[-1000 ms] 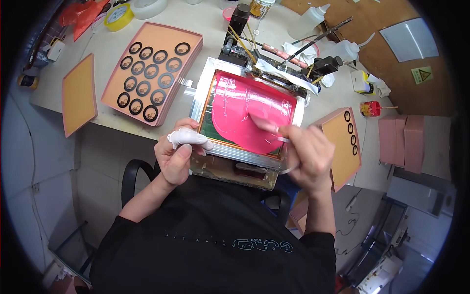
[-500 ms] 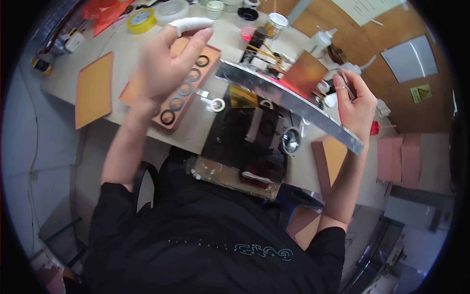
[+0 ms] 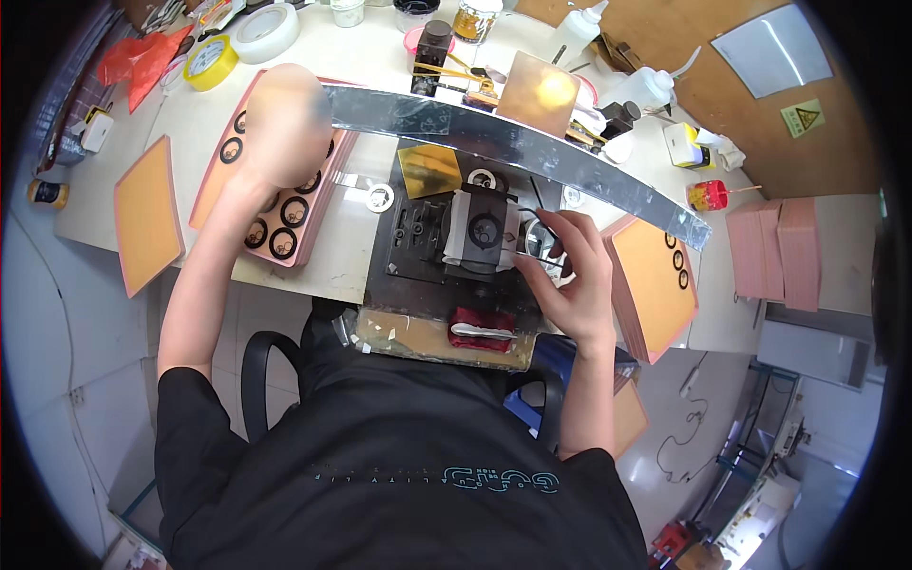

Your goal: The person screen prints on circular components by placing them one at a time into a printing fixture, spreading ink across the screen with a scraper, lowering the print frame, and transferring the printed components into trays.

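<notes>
Fingers (image 3: 543, 288) of right hand (image 3: 583, 285) now lowered beside black fixture (image 3: 486, 256), left hand (image 3: 285, 138) blurred near frame (image 3: 518, 135), grips unclear

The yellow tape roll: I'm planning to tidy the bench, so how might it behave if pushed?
Lying flat, the yellow tape roll should probably slide rather than roll. It looks wide and low, so tipping seems unlikely. Pushed rightward, it would likely soon bump the pale tape roll close beside it.

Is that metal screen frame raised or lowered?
Raised: the metal screen frame is tilted up, front bar high, leaving the black base visible.
</notes>
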Demonstrator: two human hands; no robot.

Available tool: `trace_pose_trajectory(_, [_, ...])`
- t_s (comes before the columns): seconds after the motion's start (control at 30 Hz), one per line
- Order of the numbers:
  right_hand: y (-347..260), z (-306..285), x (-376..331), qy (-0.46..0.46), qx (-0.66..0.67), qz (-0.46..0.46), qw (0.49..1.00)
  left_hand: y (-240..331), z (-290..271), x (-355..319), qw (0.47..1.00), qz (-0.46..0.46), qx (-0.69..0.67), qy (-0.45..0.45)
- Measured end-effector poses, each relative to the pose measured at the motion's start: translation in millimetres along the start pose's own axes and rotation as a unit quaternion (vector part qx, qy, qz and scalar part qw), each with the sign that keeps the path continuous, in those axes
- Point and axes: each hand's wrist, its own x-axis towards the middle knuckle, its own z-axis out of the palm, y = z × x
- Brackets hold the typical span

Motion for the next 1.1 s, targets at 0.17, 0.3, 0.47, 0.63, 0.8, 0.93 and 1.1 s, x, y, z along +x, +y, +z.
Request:
trace_pose_trajectory(0.17, [-1, 3, 17, -0.076, -0.021, -0.050, 0.996, 2, 7, -7, 0.980, 0.126, 0.075, 0.131])
trace_pose_trajectory(0.3, [0, -1, 26, -0.109, -0.037, -0.069, 0.991, -1, 9, -2, 0.981, 0.116, 0.092, 0.126])
trace_pose_trajectory(0.47, [-7, -10, 20, -0.061, -0.053, -0.078, 0.994, -41, 28, 21, 0.993, 0.104, -0.021, 0.053])
trace_pose_trajectory(0.63, [35, -60, -15, 0.092, -0.079, 0.052, 0.991, -89, 17, 2, 0.974, 0.139, 0.022, 0.177])
trace_pose_trajectory(0.8, [151, -169, -115, 0.295, -0.191, 0.275, 0.895, -72, -12, -34, 0.976, 0.054, -0.049, 0.207])
trace_pose_trajectory(0.93, [185, -184, -138, 0.316, -0.209, 0.296, 0.877, -66, -5, -65, 0.965, 0.039, -0.074, 0.249])
trace_pose_trajectory(1.1, [186, -181, -134, 0.296, -0.199, 0.323, 0.877, -31, 24, -92, 0.953, -0.018, -0.157, 0.258])
